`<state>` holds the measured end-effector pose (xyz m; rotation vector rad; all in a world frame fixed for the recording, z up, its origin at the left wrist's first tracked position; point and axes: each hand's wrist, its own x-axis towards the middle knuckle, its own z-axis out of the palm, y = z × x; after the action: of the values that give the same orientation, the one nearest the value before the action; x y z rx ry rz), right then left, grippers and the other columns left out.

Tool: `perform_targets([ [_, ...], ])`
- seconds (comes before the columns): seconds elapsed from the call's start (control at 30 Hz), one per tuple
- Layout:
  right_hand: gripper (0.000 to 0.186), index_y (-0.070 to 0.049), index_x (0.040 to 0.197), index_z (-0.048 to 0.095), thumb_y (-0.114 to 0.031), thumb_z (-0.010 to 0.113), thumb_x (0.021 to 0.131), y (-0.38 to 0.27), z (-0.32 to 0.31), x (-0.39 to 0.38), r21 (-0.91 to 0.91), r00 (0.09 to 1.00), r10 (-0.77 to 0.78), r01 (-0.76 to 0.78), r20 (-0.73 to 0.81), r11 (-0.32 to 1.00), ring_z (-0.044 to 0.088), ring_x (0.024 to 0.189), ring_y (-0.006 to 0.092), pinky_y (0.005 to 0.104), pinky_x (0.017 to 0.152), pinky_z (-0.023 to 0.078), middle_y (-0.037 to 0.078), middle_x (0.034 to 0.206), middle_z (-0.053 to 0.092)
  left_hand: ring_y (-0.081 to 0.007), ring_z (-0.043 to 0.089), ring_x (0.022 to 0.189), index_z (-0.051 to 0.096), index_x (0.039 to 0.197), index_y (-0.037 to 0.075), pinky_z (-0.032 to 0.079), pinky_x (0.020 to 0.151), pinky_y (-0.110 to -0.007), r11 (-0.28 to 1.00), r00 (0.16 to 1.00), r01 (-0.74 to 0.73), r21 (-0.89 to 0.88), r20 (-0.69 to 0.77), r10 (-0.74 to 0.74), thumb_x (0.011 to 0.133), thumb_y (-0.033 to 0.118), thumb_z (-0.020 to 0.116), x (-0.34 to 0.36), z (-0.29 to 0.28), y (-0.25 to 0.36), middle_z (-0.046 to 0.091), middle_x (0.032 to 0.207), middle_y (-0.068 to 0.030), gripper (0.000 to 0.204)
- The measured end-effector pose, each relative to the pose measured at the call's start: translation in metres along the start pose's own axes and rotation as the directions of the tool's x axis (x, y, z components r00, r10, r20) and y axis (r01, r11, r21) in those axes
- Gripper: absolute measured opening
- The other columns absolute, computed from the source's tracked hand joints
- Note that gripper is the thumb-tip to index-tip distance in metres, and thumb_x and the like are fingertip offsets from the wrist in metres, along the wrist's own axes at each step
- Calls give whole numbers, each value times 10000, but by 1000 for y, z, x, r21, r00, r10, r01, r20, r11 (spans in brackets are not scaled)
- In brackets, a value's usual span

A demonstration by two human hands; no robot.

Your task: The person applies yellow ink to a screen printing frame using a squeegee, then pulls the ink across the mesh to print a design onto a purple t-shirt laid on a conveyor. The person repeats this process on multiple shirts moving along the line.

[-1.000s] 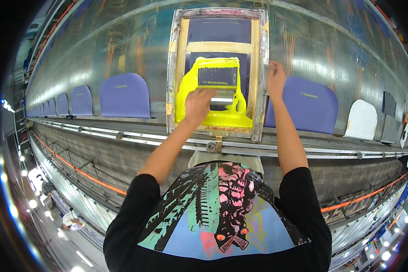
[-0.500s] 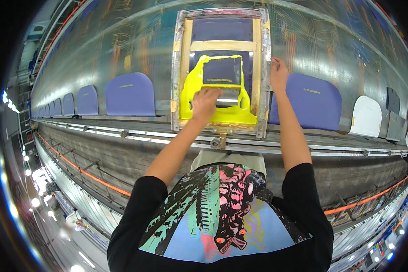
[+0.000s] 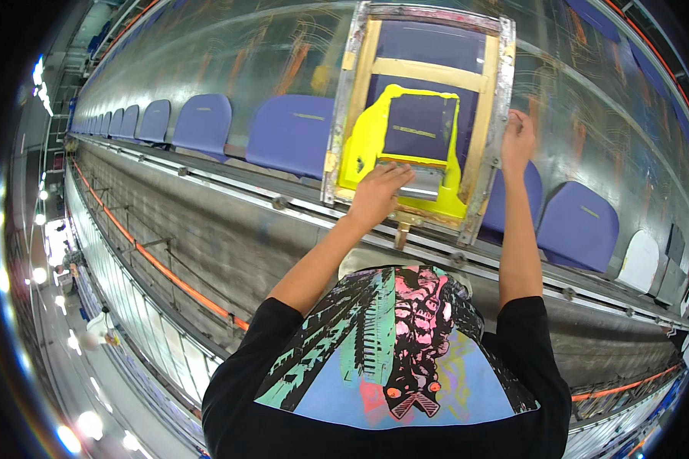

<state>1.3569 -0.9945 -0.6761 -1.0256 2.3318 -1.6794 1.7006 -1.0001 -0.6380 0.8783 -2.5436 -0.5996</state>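
A screen-printing frame (image 3: 504,76) with a worn metal border and tan tape inside lies across the table, slightly turned. Bright yellow ink (image 3: 364,145) is spread around a dark printing window (image 3: 417,126) on its mesh. My left hand (image 3: 381,191) is closed on a squeegee (image 3: 423,183) at the near end of the window, in the ink. At the frame's right side, my right hand (image 3: 519,141) has its fingers curled against the metal edge. Purple rounded panels lie on both sides, one (image 3: 291,138) to the left and another (image 3: 578,226) to the right.
The long metal table (image 3: 283,57) carries a row of purple panels running far left. A white panel (image 3: 638,260) and grey pieces lie at the right. A metal rail (image 3: 306,213) follows the near edge. Below it runs an orange bar (image 3: 161,260).
The frame has shifted left along the table by about one panel, both hands moving with it; two purple panels now show to its right. The view has tilted.
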Motion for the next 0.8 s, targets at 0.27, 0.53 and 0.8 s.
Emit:
perform_targets([
  [0.27, 190, -74, 1100, 695, -223, 603, 1026, -26, 54, -19, 56, 979, 183, -188, 87, 981, 533, 606, 190, 378, 608, 431, 84, 651, 575, -329, 630, 1248, 712, 1269, 129, 522, 1042, -423, 994, 995, 95, 62, 9, -96, 747, -74, 659, -5, -22, -35, 686, 1340, -50, 563],
  [0.53, 198, -62, 1090, 689, -218, 585, 1026, -23, 51, -5, 3, 988, 132, -133, 86, 991, 611, 629, 295, 439, 658, 468, 140, 707, 641, -323, 611, 1275, 683, 1319, 165, 504, 1064, -431, 990, 994, 108, 96, -5, -108, 769, -54, 659, -18, -18, -29, 649, 1398, -37, 592],
  [0.8, 205, -56, 1084, 699, -217, 590, 1021, 47, 99, -27, -38, 991, 121, -119, 60, 992, 640, 657, 328, 450, 679, 484, 169, 749, 674, -294, 639, 1214, 713, 1256, 174, 526, 1000, -399, 977, 998, -56, 208, -5, 58, 786, -27, 661, -33, 45, -100, 700, 1296, -42, 514],
])
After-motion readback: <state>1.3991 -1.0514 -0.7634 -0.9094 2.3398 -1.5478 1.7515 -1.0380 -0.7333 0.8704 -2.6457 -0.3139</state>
